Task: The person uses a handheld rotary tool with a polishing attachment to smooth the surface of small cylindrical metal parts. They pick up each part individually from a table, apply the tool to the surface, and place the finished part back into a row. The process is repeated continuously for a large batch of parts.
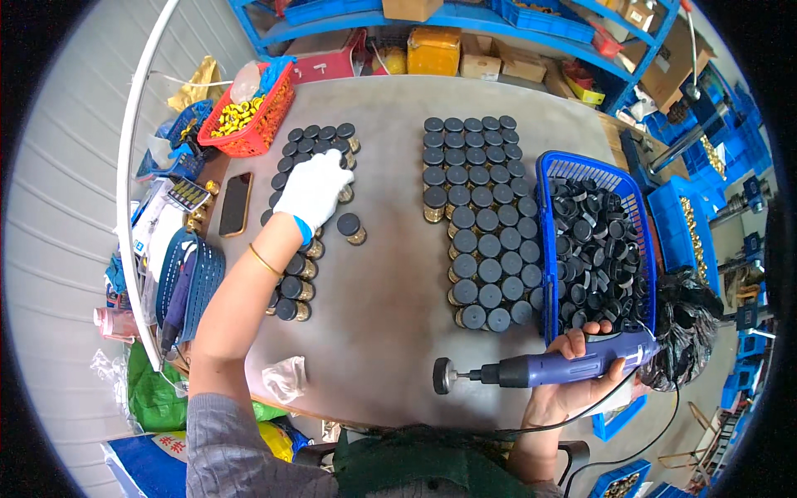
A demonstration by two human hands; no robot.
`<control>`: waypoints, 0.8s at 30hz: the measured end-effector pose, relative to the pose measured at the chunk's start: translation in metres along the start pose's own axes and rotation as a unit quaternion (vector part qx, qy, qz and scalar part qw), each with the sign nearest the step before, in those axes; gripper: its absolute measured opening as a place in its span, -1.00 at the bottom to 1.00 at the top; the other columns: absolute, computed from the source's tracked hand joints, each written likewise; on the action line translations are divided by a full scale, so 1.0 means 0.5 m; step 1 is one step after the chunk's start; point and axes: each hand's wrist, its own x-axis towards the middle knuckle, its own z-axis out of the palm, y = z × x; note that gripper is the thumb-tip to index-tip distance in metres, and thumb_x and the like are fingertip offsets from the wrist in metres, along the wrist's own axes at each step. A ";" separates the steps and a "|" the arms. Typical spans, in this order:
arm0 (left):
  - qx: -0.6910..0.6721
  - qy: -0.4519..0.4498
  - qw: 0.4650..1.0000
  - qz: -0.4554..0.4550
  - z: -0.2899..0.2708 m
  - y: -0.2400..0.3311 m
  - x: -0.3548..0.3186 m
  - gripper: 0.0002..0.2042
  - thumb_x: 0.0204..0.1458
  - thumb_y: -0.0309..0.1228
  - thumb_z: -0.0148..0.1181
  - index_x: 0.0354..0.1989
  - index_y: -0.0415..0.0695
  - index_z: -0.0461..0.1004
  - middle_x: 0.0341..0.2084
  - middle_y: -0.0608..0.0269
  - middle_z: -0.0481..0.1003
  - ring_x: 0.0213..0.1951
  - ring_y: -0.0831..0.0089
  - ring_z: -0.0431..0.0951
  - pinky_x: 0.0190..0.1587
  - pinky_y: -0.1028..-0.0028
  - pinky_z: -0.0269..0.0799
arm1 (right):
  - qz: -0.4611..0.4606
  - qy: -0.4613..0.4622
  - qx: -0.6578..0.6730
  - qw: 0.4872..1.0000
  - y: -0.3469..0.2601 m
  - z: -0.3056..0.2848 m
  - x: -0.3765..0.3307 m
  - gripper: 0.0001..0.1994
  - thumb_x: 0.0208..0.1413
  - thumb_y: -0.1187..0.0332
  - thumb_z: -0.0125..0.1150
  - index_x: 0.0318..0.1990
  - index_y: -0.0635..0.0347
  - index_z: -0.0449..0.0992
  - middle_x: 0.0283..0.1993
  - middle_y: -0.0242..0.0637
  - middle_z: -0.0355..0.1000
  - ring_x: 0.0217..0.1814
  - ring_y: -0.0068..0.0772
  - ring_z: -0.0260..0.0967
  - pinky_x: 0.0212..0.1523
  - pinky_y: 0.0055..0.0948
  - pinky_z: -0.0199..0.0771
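Observation:
My left hand (315, 187), in a white glove, reaches out over the left group of black-capped gold pieces (292, 286) and rests on them, fingers spread; whether it grips one is hidden. One capped piece (351, 227) stands alone just right of that hand. My right hand (581, 378) holds a blue electric power tool (554, 367) level near the table's front edge, its round black tip (442, 375) pointing left. A larger block of black-capped pieces (480, 220) fills the table's middle.
A blue basket (544, 249) of loose black caps stands right of the block. A red basket (264, 124) with yellow parts sits at the far left, a dark phone (236, 203) beside it. A crumpled clear bag (285, 378) lies near the front. Blue shelves (465, 17) and crates surround the table (390, 332).

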 end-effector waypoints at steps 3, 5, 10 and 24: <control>-0.053 0.048 0.997 -0.036 -0.033 0.026 -0.025 -0.83 -0.08 -0.36 0.09 -0.30 -0.06 0.49 -0.35 0.07 0.41 -0.29 0.11 0.45 -0.27 0.26 0.38 | -0.001 0.005 -0.003 1.000 -0.003 -0.002 -0.003 -0.51 0.01 0.08 0.13 -0.03 0.22 0.20 -0.16 -0.22 0.30 -0.42 -0.47 0.18 -0.45 -0.56 0.25; -0.158 0.039 0.982 -0.092 -0.065 0.078 -0.051 -0.80 -0.08 -0.35 0.14 -0.25 -0.08 0.48 -0.34 0.08 0.43 -0.22 0.12 0.45 -0.19 0.29 0.38 | 0.001 0.008 0.000 1.000 -0.003 -0.004 -0.004 -0.51 0.01 0.07 0.14 -0.04 0.22 0.20 -0.17 -0.22 0.30 -0.43 -0.47 0.18 -0.45 -0.56 0.25; -0.152 -0.102 0.979 -0.093 -0.045 0.114 -0.089 -0.77 -0.09 -0.28 0.17 -0.27 -0.10 0.45 -0.36 0.12 0.39 -0.26 0.15 0.46 -0.25 0.28 0.40 | 0.011 0.010 0.005 1.000 0.003 -0.003 -0.006 -0.51 0.00 0.06 0.14 -0.05 0.22 0.21 -0.18 -0.22 0.30 -0.43 -0.47 0.18 -0.45 -0.55 0.25; 0.047 -0.035 0.997 -0.056 -0.033 0.091 -0.066 -0.69 -0.21 -0.40 0.22 -0.24 -0.09 0.35 -0.38 0.09 0.33 -0.26 0.14 0.40 -0.31 0.27 0.34 | 0.005 0.013 0.006 1.000 -0.020 -0.006 -0.023 -0.51 0.00 0.06 0.14 -0.05 0.20 0.22 -0.18 -0.21 0.31 -0.44 -0.47 0.16 -0.45 -0.55 0.24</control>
